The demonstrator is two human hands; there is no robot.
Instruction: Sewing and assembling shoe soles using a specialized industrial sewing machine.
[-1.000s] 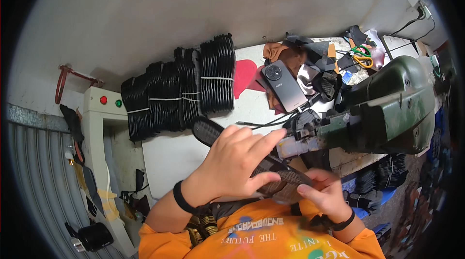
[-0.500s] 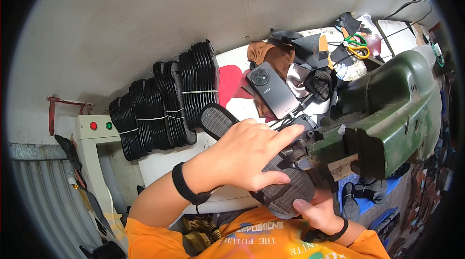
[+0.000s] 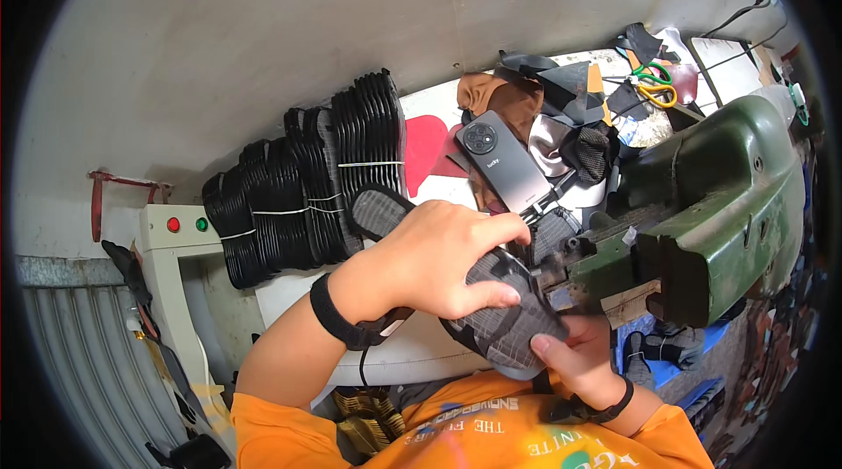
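Note:
My left hand (image 3: 443, 263) lies over a dark grey checked insole (image 3: 517, 324) with black edging, its thumb on top and its fingers bent round the far side. One rounded end of the insole shows beyond the wrist; my hand covers the middle. My right hand (image 3: 579, 359) grips the near right end, thumb on top and fingers mostly hidden beneath. The insole is tilted in front of the working end of a green sewing machine (image 3: 719, 215), just left of it. Whether it touches the machine, I cannot tell.
Bundled black-edged insoles (image 3: 298, 180) stand against the wall at left. A grey phone (image 3: 502, 160), a red piece (image 3: 425, 149), fabric scraps (image 3: 570, 88) and scissors (image 3: 656, 88) lie on the white table. A control box (image 3: 181, 232) is at far left; grey pieces (image 3: 671, 346) sit lower right.
The insole has come slightly left and away from the machine's working end. My left forefinger, stretched toward the machine before, is now bent. The right hand keeps its grip.

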